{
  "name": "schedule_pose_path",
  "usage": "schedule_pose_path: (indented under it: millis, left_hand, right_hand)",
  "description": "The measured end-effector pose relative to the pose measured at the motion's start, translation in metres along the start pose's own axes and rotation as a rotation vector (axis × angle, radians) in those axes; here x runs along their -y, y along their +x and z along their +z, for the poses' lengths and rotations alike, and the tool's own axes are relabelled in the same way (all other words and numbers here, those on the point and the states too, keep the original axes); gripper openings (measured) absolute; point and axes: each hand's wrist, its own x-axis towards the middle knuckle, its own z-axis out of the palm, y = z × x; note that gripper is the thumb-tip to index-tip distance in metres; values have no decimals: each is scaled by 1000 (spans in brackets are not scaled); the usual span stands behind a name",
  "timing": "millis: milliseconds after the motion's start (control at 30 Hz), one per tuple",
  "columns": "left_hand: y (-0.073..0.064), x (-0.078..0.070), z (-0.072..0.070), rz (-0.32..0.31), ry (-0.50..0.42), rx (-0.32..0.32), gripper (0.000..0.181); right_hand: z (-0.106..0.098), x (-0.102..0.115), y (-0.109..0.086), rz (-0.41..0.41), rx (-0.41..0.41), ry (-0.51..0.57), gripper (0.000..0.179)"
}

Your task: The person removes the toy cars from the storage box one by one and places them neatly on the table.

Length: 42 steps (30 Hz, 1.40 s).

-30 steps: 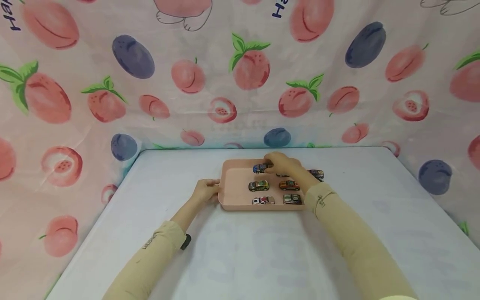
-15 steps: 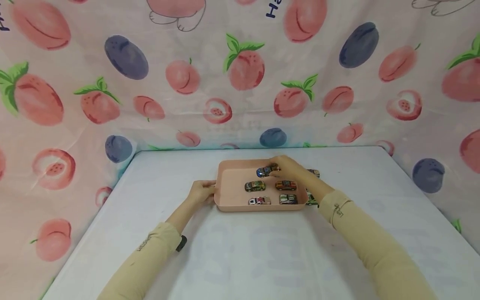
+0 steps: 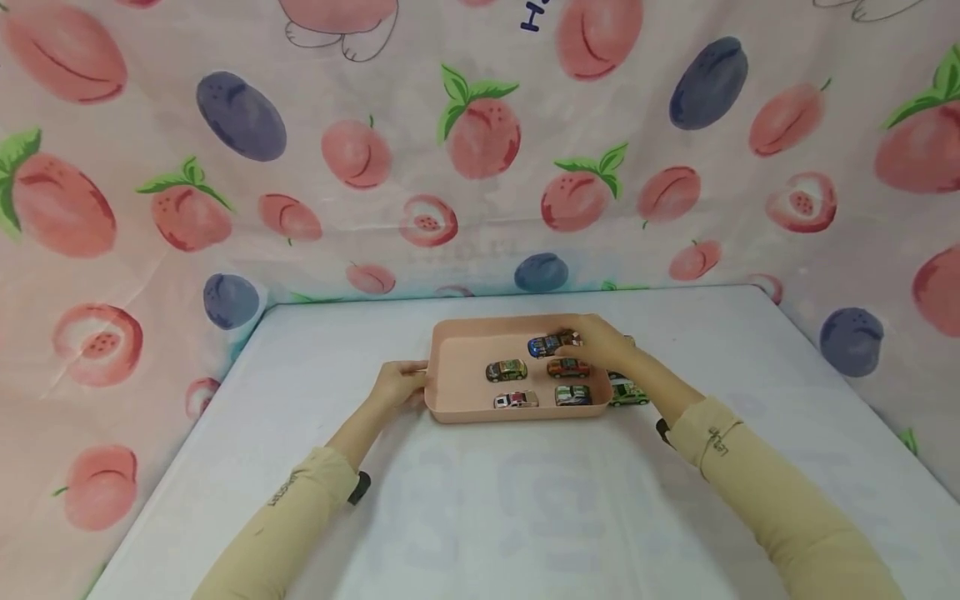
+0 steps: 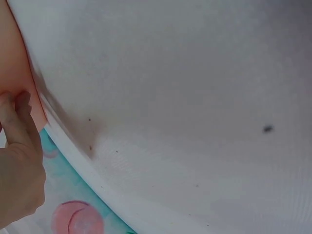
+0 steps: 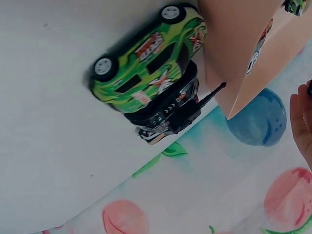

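Note:
A shallow peach-coloured tray lies on the white table with several toy cars in it. At its left side my left hand grips the edge; the left wrist view shows the fingers against the tray wall. My right hand holds a blue toy car at the tray's back right, fingertips partly hidden. Nearer in the tray are a green-and-orange car, an orange car, a white-and-red car and a striped dark-and-white car.
A green toy car stands outside the tray's right side, beside a black toy vehicle with a gun-like rod. My right forearm partly covers other cars there. A fruit-printed cloth hangs behind the table.
My right hand has shifted the blue car rightward along the back of the tray. The left hand keeps its hold on the tray. The head view has panned slightly right.

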Motion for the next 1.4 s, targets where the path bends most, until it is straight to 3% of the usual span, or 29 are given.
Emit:
schedule_pose_path:
  millis: [267,567,1033,1133,1300,1367,1400]
  left_hand:
    - [1,-1,-3,-12,0,-2,39]
    - [4,3,0,-36,-17,3,39]
    - [0,1,-2,-1,-16,29,39]
    - [10,8,-2,4,-10,26,39]
    - [47,40,-10,79,-84,85,37]
    - [49,42,-9,76,-89,82,37]
    - [43,36,-7,56,-74,67,38]
  right_hand:
    - [-8,-3,-14,45,-22,39,33]
    - [-18,-14,-36,42,-27,25,34]
    - [-31,-36,-59,55,-76,10,29]
    - [-32,-43,-64,67,-83,-12,31]
    - [-34,-53,-72,89,-88,-46,32]
    - [-35,-58,-75,88,-92,-71,31]
    - [-35,-60,-76,85,-92,-84,31]
